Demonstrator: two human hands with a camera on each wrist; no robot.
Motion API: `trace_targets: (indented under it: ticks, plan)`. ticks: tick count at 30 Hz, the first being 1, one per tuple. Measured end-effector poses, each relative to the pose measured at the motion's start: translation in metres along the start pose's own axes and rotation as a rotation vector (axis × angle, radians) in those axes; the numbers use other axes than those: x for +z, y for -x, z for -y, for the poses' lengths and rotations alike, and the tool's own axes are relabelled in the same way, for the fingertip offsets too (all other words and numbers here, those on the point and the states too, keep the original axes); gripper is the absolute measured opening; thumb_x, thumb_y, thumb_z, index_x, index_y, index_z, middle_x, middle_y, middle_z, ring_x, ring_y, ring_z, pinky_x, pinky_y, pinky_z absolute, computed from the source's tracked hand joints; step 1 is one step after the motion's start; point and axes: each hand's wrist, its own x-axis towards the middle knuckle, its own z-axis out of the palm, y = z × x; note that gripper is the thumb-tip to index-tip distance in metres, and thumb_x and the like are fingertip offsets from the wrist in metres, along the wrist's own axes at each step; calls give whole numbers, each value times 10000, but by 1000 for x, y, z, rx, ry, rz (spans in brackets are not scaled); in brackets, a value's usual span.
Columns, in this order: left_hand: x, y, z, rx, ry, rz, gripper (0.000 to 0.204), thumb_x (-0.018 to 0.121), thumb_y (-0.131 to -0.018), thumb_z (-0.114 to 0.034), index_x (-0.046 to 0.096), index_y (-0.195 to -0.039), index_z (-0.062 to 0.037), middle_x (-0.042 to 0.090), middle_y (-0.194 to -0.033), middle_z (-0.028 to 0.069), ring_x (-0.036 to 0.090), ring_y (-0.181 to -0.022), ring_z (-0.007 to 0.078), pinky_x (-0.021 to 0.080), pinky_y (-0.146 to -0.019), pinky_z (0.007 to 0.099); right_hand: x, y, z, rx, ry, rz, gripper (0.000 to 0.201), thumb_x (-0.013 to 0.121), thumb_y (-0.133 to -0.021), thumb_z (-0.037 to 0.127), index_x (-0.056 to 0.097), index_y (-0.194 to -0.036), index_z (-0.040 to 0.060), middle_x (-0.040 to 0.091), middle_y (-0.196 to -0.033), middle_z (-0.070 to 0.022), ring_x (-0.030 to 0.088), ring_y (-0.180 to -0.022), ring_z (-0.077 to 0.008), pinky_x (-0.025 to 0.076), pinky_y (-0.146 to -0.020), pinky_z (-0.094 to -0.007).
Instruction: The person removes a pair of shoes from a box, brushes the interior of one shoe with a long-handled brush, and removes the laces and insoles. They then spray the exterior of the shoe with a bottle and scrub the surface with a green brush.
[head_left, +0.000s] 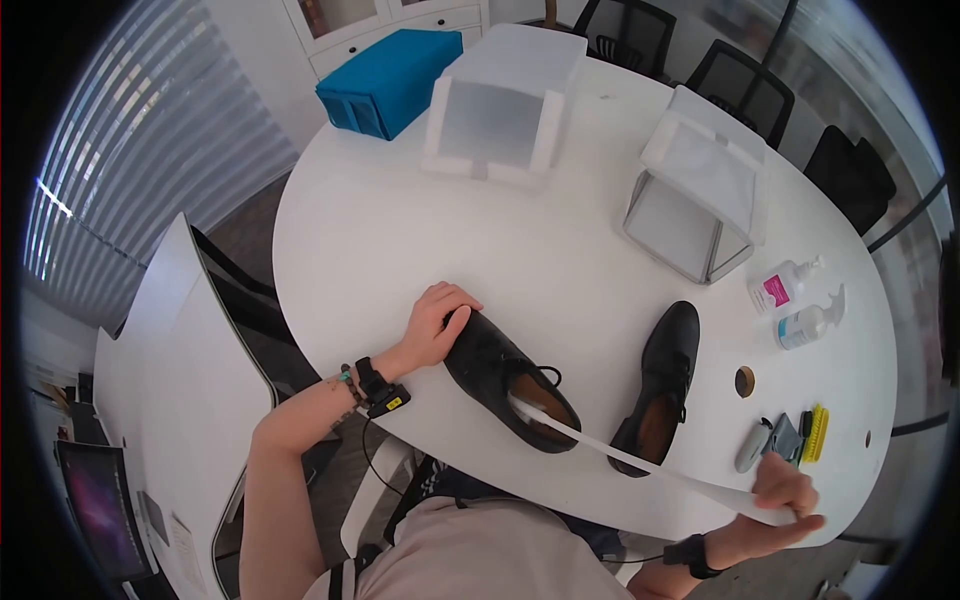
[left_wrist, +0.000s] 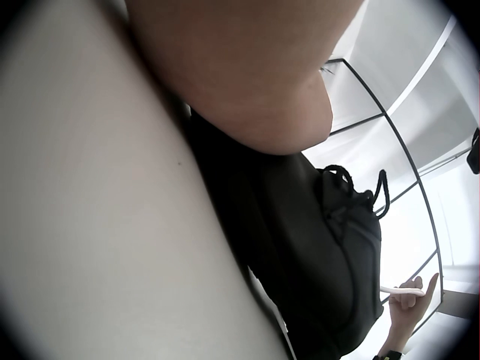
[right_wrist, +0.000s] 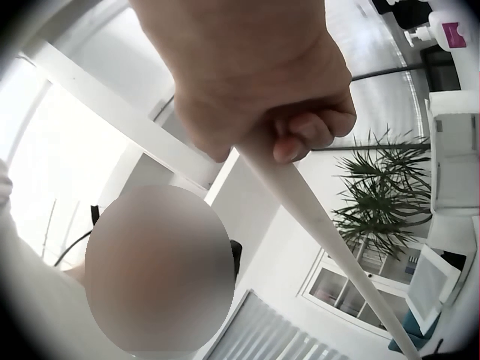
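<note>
A black lace-up dress shoe (head_left: 490,365) lies on the white table with its tan inside showing. My left hand (head_left: 436,322) grips its toe, thumb against the upper; in the left wrist view the palm covers that end. My right hand (head_left: 785,497) holds a long white shoehorn (head_left: 680,477) by its wide end, fingers curled round it. The shoehorn slants down to the left, its other tip inside the shoe's opening. The right wrist view shows the fist round the shoehorn's shaft (right_wrist: 319,221). A second black shoe (head_left: 664,375) lies to the right, under the shoehorn at its heel.
Two translucent boxes, one closed (head_left: 500,110) and one with an open front (head_left: 695,190), stand farther back beside a teal case (head_left: 390,80). Two pump bottles (head_left: 785,287), a yellow brush (head_left: 816,433) and small grey items (head_left: 785,437) lie at the right.
</note>
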Motion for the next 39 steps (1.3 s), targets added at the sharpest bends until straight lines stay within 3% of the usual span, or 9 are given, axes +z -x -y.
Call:
trace_targets:
  ticks: [3,5,6,7,15,19,27,34,39]
  plan:
    - [2,0,2,10,1,1,221,580,-1074,-183,750,-1044,-46,735,-1000,122,651,-955,354,503,-908,443,0,1,-5,96,32,-153,741,352,-1146,615,408,-641,75,410,-584,-22,376,-564,-157,282,-587,-349]
    - [2,0,5,23,3,3,223,578,-1076,-184,750,-1047,-45,735,-1000,123,649,-951,354,502,-906,442,9,12,-24,155,111,141,652,549,-1108,541,480,-688,48,487,-651,-38,431,-592,-164,354,-595,-344]
    - [1,1,6,13,-2,24,246,561,-1085,-193,754,-1064,-42,741,-1021,126,655,-969,348,511,-911,438,35,24,-36,230,82,67,479,733,-1021,379,576,-730,33,549,-650,-50,498,-576,-179,340,-557,-332]
    - [0,1,6,2,-9,44,269,545,-1094,-202,759,-1082,-40,747,-1043,130,661,-988,342,519,-916,433,58,28,-37,321,-36,124,427,756,-995,309,586,-731,22,538,-634,-49,508,-585,-175,329,-546,-329]
    - [0,-1,1,5,0,26,273,543,-1101,-211,758,-1069,-45,748,-1031,120,658,-977,342,510,-916,432,21,23,-11,410,15,170,415,763,-939,318,621,-740,-17,579,-641,-72,505,-580,-174,327,-554,-334]
    - [1,0,1,-7,16,12,249,558,-1091,-195,758,-1060,-50,746,-1024,113,654,-969,342,501,-915,433,62,39,-32,469,113,499,222,688,-931,162,813,-956,-20,707,-744,-117,656,-657,-203,478,-610,-332]
    - [1,0,1,-4,15,16,242,551,-1081,-172,758,-1061,-47,744,-1017,113,653,-960,339,502,-912,434,23,15,-3,331,134,523,169,686,-805,87,815,-850,-12,724,-754,-110,644,-654,-209,477,-616,-338]
    - [2,1,3,-41,54,17,263,529,-1086,-174,755,-1058,-43,740,-1012,115,648,-962,339,502,-911,434,78,51,-41,478,88,379,161,690,-937,113,805,-902,4,737,-707,-76,643,-617,-219,504,-634,-348]
    - [1,2,5,-10,7,40,400,464,-1152,-307,755,-1081,-41,742,-1032,125,658,-995,331,512,-924,422,20,28,-10,316,183,373,184,675,-960,122,801,-882,12,747,-731,-87,681,-659,-236,528,-661,-337]
